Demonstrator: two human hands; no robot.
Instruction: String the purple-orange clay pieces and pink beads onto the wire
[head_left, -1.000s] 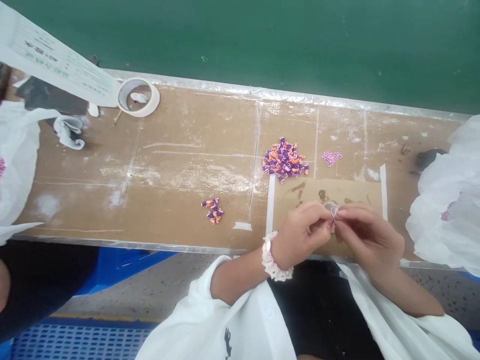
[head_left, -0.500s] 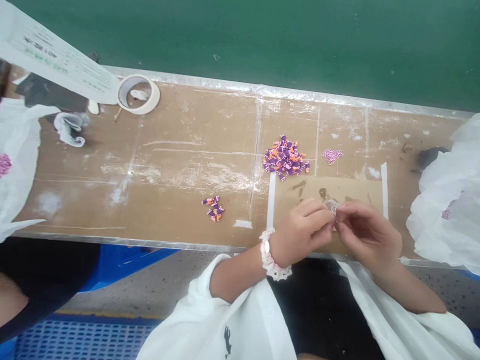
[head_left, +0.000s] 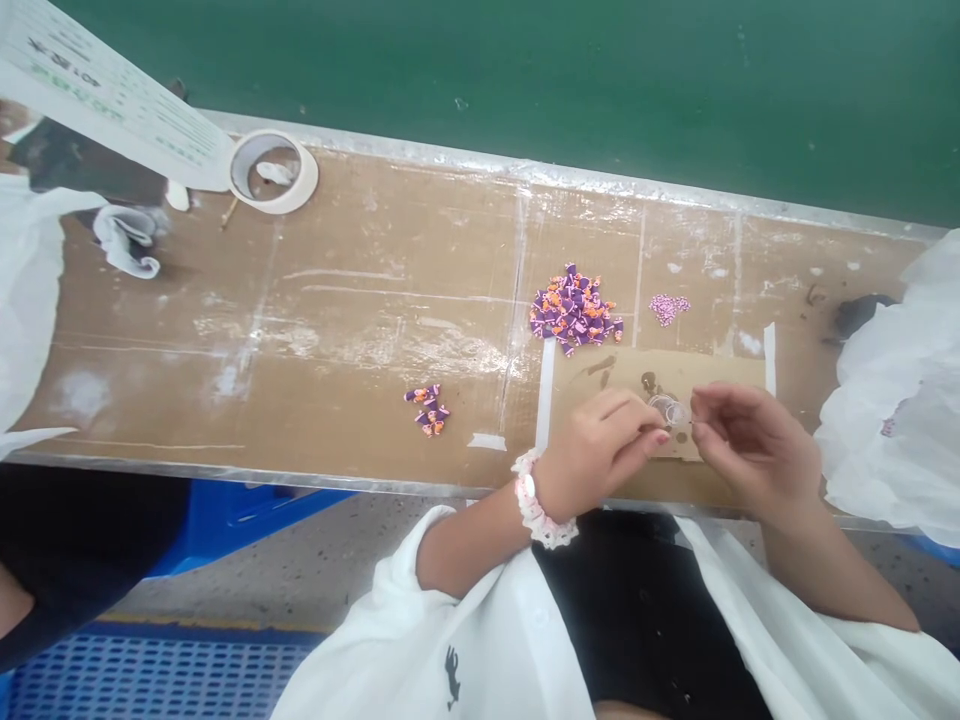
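My left hand (head_left: 606, 448), a lace-edged scrunchie (head_left: 534, 500) at its wrist, is closed in a pinch. Whatever sits between its fingertips is too small to make out. Just to the right, my right hand (head_left: 754, 450) is held with thumb and fingers drawn together; a tiny thing may be at their tips. In the gap between both hands is a clear round object (head_left: 667, 409), over a brown sheet (head_left: 600, 400) taped to the table. Beyond lie a pile of small purple-and-orange figures (head_left: 574, 310) and a little heap of pink pieces (head_left: 667, 309).
A smaller group of the figures (head_left: 427, 410) lies left of my arm. Far left are a tape roll (head_left: 304, 185), a white printed box (head_left: 120, 105) and a crumpled cloth (head_left: 124, 240). A white plastic bag (head_left: 877, 420) stands at right. Another person's leg (head_left: 75, 540) shows lower left.
My hands, which met at the fingertips, have drawn apart, the right one moving rightward. The clear round object now shows in the gap. The view has shifted slightly.
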